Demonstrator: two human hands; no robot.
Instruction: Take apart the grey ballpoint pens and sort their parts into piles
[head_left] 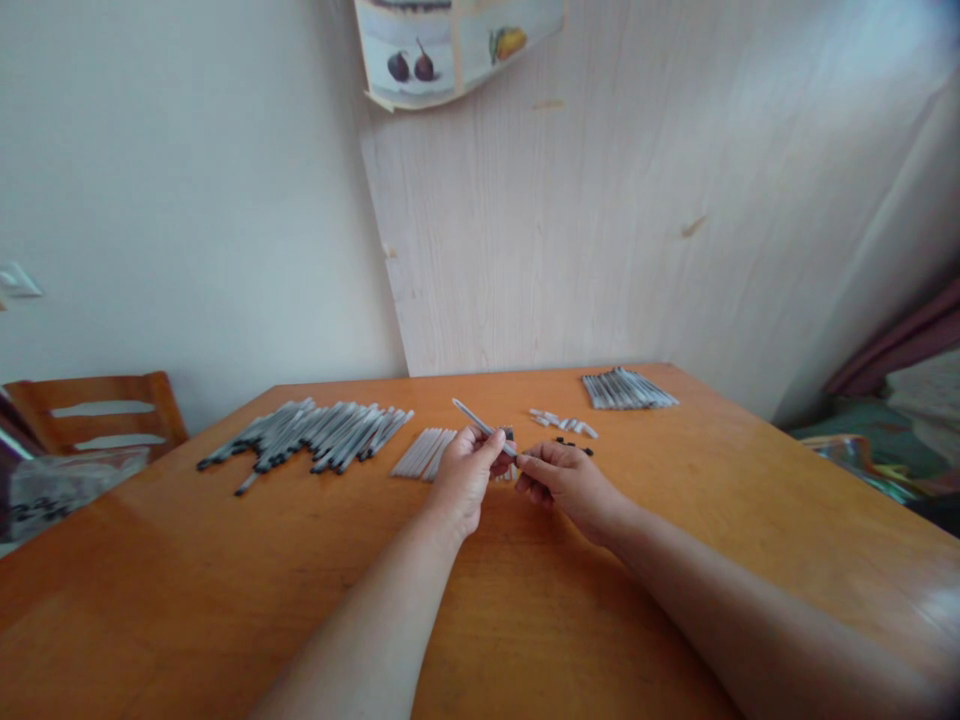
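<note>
The left hand (472, 465) is pinching a pen (474, 416) while the right hand (564, 477) is pinching its near end, ideally pushing straight.

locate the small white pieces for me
In the head view, the small white pieces lie loosely on the table, right of centre, just beyond the right hand and the small black pieces.
</note>
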